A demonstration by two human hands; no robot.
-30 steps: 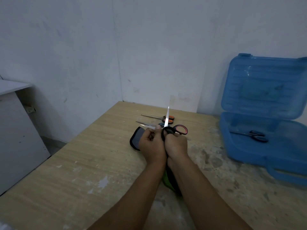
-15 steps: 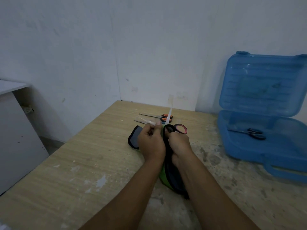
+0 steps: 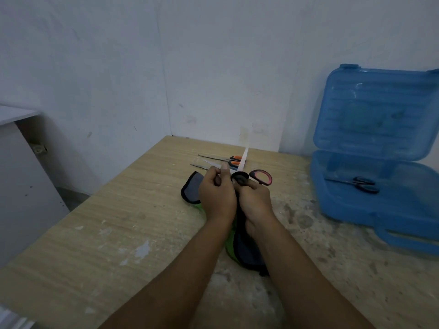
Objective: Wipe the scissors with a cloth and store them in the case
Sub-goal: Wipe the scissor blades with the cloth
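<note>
Lying in open case (image 3: 351, 210) — black scissors (image 3: 360, 184).

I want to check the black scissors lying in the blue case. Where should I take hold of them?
Grip the handle loops at their right end, coming straight down from above. The black scissors lie flat on the floor of the blue case with blades pointing left, and the lid stands open behind, leaving the top free.

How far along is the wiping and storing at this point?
Done: black scissors lie in the open case. In hand: left hand and right hand hold the pink scissors, blades spread, over the cloth. Remaining: storing them, plus the orange scissors waiting on the table.
</note>
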